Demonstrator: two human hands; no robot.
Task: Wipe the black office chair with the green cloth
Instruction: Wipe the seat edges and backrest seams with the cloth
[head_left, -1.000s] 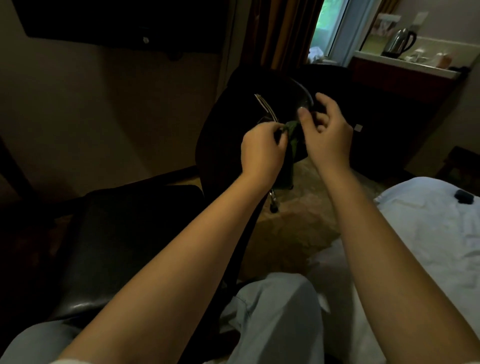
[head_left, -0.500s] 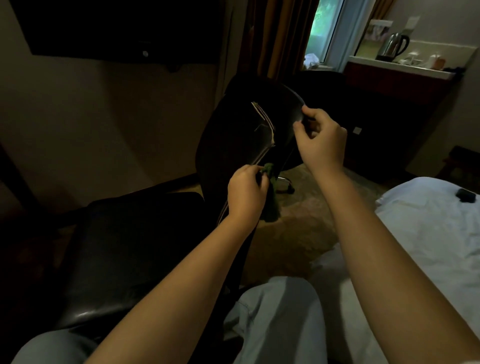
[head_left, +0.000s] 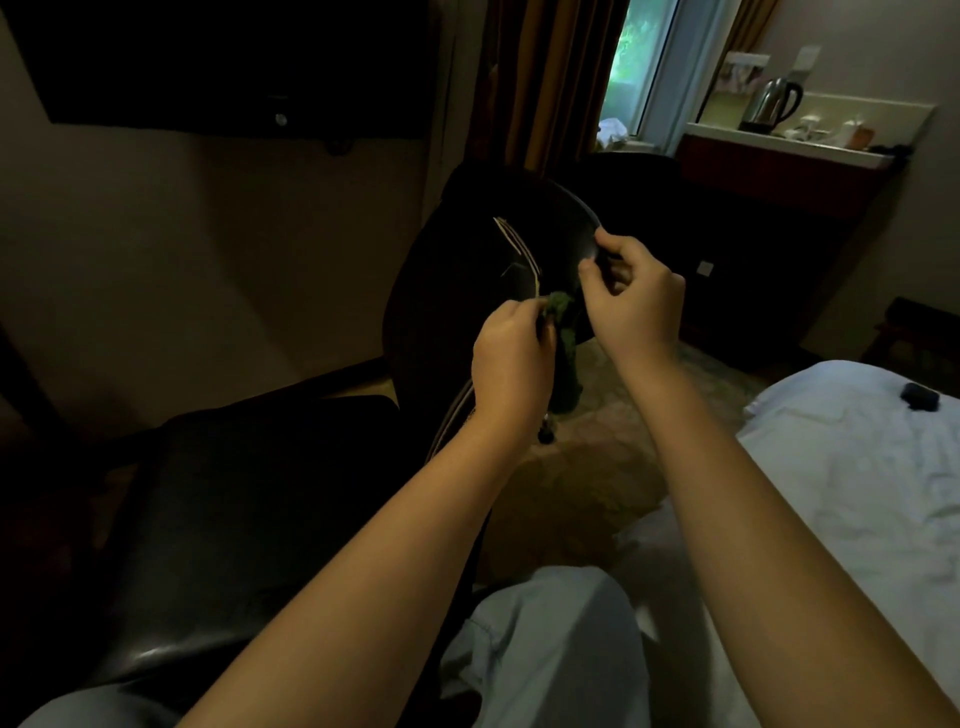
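Observation:
The black office chair (head_left: 249, 525) stands in front of me, its seat at lower left and its dark backrest (head_left: 467, 249) rising at centre. My left hand (head_left: 511, 358) grips the green cloth (head_left: 563, 343) against the backrest's right edge; the cloth hangs down below my fingers. My right hand (head_left: 631, 296) holds the backrest's upper right rim, thumb and fingers curled round it.
A bed with white sheets (head_left: 857, 478) lies at right, a small black object (head_left: 919, 395) on it. A counter (head_left: 795, 145) with a kettle (head_left: 771, 104) stands at the far right. Curtains and a window are behind the chair. My knees are at the bottom.
My left hand with the cloth went down along the backrest's edge, then came back up near my right hand. My right hand let go of the cloth and took hold of the rim.

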